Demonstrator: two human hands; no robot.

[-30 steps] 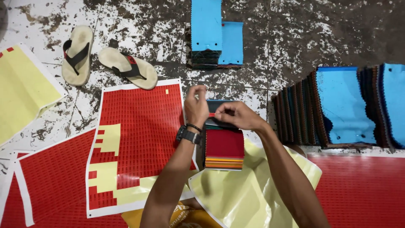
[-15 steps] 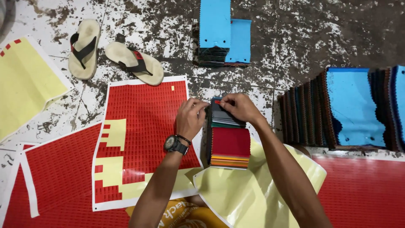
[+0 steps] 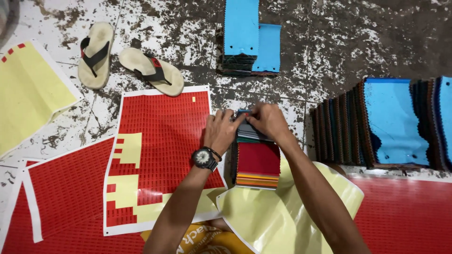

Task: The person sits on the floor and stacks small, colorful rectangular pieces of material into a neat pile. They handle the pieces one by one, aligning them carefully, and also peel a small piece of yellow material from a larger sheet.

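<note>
Both hands, left (image 3: 221,129) and right (image 3: 266,121), grip the top of a fabric swatch stack (image 3: 256,160).

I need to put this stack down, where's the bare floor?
Bare floor lies between the blue-topped stack and the row of swatch piles, and above the sandals. Near both hands, the red sheets and yellow backing cover everything.

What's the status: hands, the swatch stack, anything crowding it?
Left hand and right hand both pinching top end of swatch stack. Stack flat on floor, red swatch on top. Red label sheet beside it; yellow backing paper just below.
</note>
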